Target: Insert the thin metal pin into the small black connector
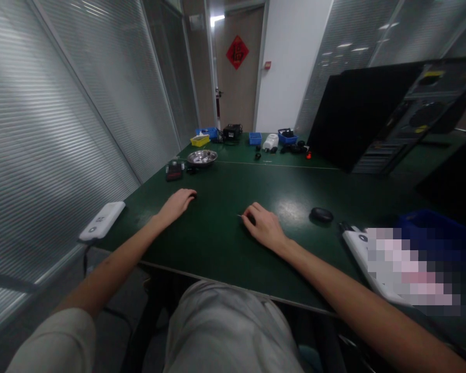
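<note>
My left hand is over the left part of the green table, its fingers pinched round a small dark thing too small to name. Nearer the middle, my right hand rests low on the table with its fingers curled. A thin, pale tip pokes out to the left from between its thumb and fingers; the rest is hidden. The two hands are apart. Beyond my left hand are a metal bowl with small items inside and a dark box.
A black mouse lies right of my right hand, with a white device beyond it. Another white device sits at the left edge. Blue trays stand at the back, and a computer case stands at the right.
</note>
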Action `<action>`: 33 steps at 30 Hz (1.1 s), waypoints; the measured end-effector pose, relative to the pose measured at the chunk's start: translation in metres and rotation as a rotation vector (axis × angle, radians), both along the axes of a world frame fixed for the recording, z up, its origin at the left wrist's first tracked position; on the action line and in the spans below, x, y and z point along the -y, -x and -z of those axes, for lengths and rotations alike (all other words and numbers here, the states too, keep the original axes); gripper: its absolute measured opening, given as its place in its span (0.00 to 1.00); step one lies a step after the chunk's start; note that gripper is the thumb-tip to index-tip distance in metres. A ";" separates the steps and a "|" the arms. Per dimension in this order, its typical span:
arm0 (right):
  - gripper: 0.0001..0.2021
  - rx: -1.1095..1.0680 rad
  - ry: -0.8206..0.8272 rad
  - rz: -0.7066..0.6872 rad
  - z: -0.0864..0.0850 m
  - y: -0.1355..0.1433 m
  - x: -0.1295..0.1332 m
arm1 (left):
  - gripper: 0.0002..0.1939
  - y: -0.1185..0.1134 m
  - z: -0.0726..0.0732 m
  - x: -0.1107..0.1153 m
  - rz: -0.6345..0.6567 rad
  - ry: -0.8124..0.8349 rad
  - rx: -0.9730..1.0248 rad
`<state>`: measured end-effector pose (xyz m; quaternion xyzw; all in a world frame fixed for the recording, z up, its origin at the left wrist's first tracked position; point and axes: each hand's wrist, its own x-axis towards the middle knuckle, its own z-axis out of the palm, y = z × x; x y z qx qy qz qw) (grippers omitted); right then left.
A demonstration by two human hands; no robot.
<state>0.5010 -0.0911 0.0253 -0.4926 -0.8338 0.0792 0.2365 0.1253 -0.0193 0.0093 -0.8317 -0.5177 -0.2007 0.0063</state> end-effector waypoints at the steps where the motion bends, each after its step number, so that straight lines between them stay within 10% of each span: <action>1: 0.09 -0.001 -0.001 -0.001 0.000 0.000 0.000 | 0.19 0.026 0.001 -0.004 -0.096 -0.023 -0.021; 8: 0.09 -0.026 -0.022 -0.015 0.000 0.000 0.001 | 0.21 0.147 0.005 -0.005 -0.615 0.017 -0.011; 33: 0.08 -0.035 -0.007 -0.048 -0.002 -0.001 0.002 | 0.24 0.117 -0.012 0.014 -0.749 -0.061 -0.200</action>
